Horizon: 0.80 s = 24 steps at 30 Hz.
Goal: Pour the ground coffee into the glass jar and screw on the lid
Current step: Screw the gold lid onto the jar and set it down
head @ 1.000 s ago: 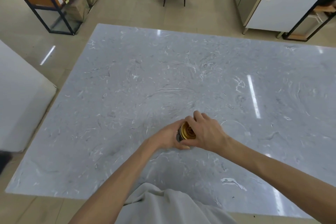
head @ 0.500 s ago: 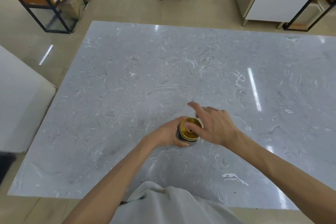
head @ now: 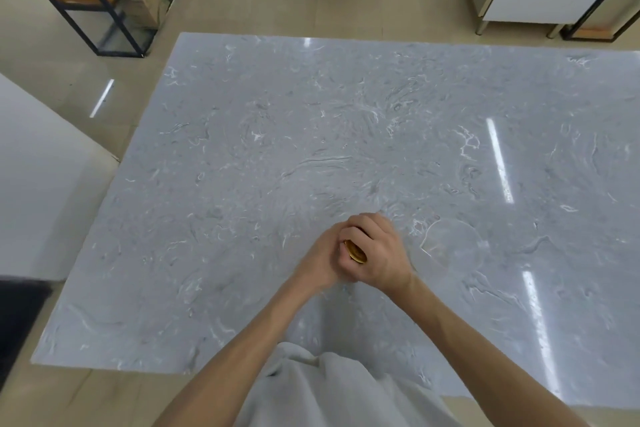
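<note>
— Where is the jar sitting right now?

— Near the front middle of the grey marble table (head: 242, 156), almost wholly buried between the two hands. The glass itself is hidden; only a sliver of the gold lid (head: 356, 252) is peeking out.

— What are the hands doing?

— The left hand (head: 320, 262) is wrapping around the jar's side, fingers curled and pressed close, seemingly bracing it. The right hand (head: 379, 253) is clamping over the top, its fingers bunched together and curling down around the lid's rim.

— So how far along is this?

— I'm judging the pouring is finished: the lid is sitting on top and no coffee container is showing anywhere on the table. The screwing-on looks to be the step in hand.

— Is it tight?

— Can't tell; the threads are covered. What's probably left is the last tightening and letting go.

— Any spilled coffee?

— None that I'm seeing on the marble.
</note>
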Motion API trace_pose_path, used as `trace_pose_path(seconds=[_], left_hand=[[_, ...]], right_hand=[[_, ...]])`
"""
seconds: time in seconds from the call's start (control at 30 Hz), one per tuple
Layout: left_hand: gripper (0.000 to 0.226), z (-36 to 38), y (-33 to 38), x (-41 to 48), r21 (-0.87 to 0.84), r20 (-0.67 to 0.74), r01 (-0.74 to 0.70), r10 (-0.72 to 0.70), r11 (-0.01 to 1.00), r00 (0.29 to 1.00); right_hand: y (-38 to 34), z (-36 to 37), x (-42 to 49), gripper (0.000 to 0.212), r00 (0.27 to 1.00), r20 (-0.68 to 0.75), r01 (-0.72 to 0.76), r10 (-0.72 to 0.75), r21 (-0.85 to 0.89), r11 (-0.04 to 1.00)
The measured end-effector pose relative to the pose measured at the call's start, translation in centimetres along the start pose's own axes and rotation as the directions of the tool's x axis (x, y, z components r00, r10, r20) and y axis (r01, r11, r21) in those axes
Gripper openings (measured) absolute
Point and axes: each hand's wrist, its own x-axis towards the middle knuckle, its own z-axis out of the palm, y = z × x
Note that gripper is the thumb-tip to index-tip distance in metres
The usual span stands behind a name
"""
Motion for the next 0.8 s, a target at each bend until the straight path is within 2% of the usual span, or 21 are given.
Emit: trace_pose_path(seconds=[0.03,0.1,0.2,0.27,0.33,0.4,0.5,0.6,0.8], left_hand=[[0.023,0.3,0.6,0.1,0.074,-0.06,-0.021,0.026,0.997,0.998],[0.019,0.3,0.8,0.0,0.073,-0.095,-0.047,0.054,0.996,0.994],[0.025,-0.7,-1.1,0.4,0.062,0.028,-0.163,0.162,0.985,0.986],[0.032,-1.2,-2.7,0.8,0.083,0.144,-0.22,0.206,0.972,0.968],[0.048,-1.4,-3.4,1.2,0.021,0.239,-0.192,0.182,0.981,0.954],[0.058,-1.5,-3.7,1.3,-0.061,0.242,-0.159,0.169,0.985,0.955],[0.046,-1.4,-2.7,1.0,-0.112,0.185,-0.114,0.133,0.987,0.974],[0.035,-0.8,-1.7,0.5,-0.138,0.111,-0.148,0.164,0.979,0.98],[0.034,-0.6,-1.6,-0.1,-0.15,0.033,-0.095,0.101,0.984,0.994]], right_hand=[[-0.3,0.2,-0.1,0.008,0.999,-0.029,-0.023,0.023,-0.011,1.0],[-1.0,0.5,0.1,0.007,0.995,-0.062,-0.081,0.079,-0.029,0.996],[-1.7,0.3,0.4,0.008,0.994,-0.014,-0.109,0.108,-0.047,0.993],[-1.0,-0.5,0.2,0.013,0.991,0.129,0.049,-0.045,-0.034,0.998],[0.3,-1.4,0.0,0.017,0.923,0.261,0.282,-0.282,0.038,0.959],[1.4,-2.1,0.5,0.022,0.863,0.313,0.376,-0.398,0.131,0.918],[1.5,-1.7,1.2,0.018,0.899,0.228,0.34,-0.374,0.173,0.924],[1.1,-0.7,0.3,0.013,0.946,0.095,0.296,-0.309,0.13,0.946],[0.2,-0.1,-0.6,0.009,0.982,0.026,0.188,-0.19,0.046,0.981]])
